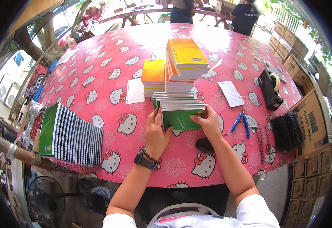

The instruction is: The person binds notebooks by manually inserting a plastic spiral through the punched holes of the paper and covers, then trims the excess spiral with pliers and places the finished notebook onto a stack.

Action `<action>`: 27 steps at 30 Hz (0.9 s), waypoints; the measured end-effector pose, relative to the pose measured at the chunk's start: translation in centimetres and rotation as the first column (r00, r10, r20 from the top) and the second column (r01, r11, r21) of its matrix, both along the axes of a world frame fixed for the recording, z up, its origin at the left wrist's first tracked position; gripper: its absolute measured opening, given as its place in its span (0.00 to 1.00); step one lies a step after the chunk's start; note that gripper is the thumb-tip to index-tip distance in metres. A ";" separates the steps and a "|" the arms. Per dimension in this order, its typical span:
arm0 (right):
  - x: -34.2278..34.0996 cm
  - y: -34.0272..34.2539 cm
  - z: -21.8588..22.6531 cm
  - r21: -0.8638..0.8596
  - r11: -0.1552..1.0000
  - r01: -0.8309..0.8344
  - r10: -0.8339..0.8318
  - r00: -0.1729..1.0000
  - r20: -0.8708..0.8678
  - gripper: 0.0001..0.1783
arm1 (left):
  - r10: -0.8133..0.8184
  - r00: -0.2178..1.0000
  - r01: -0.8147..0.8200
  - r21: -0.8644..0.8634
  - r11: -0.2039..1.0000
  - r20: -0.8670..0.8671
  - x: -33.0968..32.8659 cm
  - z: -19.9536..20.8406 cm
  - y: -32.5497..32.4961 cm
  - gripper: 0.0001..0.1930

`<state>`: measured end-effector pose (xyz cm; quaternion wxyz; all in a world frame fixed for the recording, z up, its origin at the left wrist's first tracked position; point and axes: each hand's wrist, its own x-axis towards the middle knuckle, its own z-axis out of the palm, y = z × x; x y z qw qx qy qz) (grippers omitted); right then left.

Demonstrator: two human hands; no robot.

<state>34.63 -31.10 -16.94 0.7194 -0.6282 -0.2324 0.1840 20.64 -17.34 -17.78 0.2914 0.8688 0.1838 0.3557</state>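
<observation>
A small green-covered notepad (181, 120) lies crosswise in front of me, at the near end of a row of similar green pads (178, 97) whose white page edges show. My left hand (158, 131) closes on its left edge, thumb near the lower corner. At the right edge, my right hand (210, 122) grips the same notepad, thumb on the cover and fingers partly hidden behind. Beyond the row rise a tall stack of yellow notebooks (187, 53) and a shorter orange-yellow stack (153, 71). A dark rounded object (204, 145) lies under my right wrist.
Wire-bound green notebooks (73, 133) stand in a row at left. To the right are blue-handled pliers (241, 123), a lined pad (230, 94), a black tape dispenser (270, 89), black binding coils (286, 130) and cardboard boxes (313, 117). Two people stand beyond the pink patterned table (135, 167).
</observation>
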 end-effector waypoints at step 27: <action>3.4 -2.6 0.3 -0.016 0.987 -0.160 0.159 0.987 -0.032 0.26 | -0.075 0.995 0.093 -0.299 0.950 0.069 0.3 -1.4 1.8 0.35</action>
